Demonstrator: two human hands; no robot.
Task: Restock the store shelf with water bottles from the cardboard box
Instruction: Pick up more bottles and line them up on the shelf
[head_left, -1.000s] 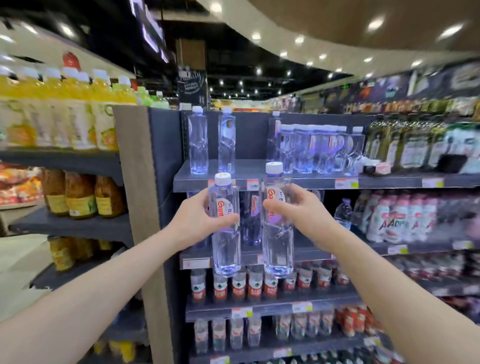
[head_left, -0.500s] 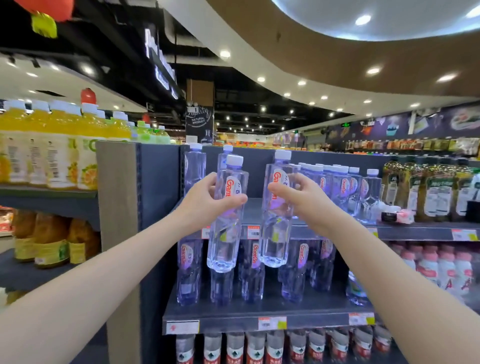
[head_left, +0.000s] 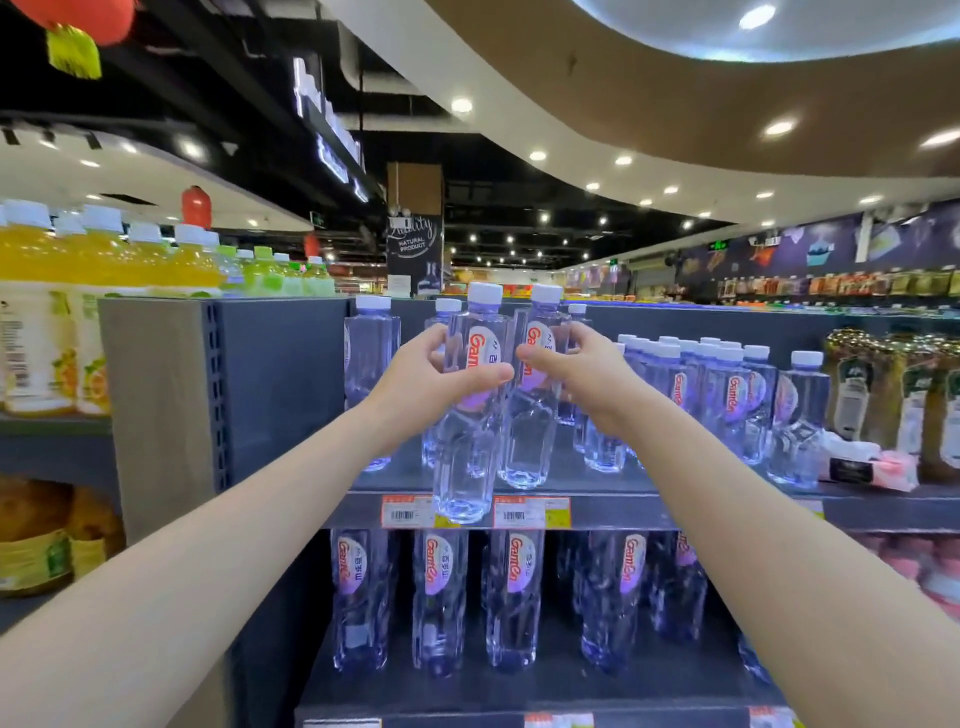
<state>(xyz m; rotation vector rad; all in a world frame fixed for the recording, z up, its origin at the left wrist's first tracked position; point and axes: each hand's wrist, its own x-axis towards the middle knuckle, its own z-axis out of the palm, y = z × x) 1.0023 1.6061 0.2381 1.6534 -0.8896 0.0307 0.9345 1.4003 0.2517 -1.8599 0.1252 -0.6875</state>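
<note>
My left hand (head_left: 434, 379) grips a clear water bottle (head_left: 467, 452) with a white cap and a red-lettered label. My right hand (head_left: 582, 376) grips a second, matching water bottle (head_left: 532, 447) beside it. Both bottles are upright at the front of the top grey shelf (head_left: 613, 512); the left one's base hangs in front of the shelf edge and price tags, the right one's base is at the shelf surface. Two bottles (head_left: 371, 358) stand behind on the left, and a cluster of several bottles (head_left: 717, 405) stands on the right. The cardboard box is out of view.
The shelf below holds a row of the same bottles (head_left: 511, 597). A grey and wood end panel (head_left: 171, 405) borders the shelf on the left, with yellow juice bottles (head_left: 67, 306) beyond it. Dark bottles (head_left: 883, 395) and a small pink and white pack (head_left: 872, 465) sit at the right.
Both hands have lifted the two bottles from the middle shelf's height up to the top shelf and brought them closer together. The view has tilted upward.
</note>
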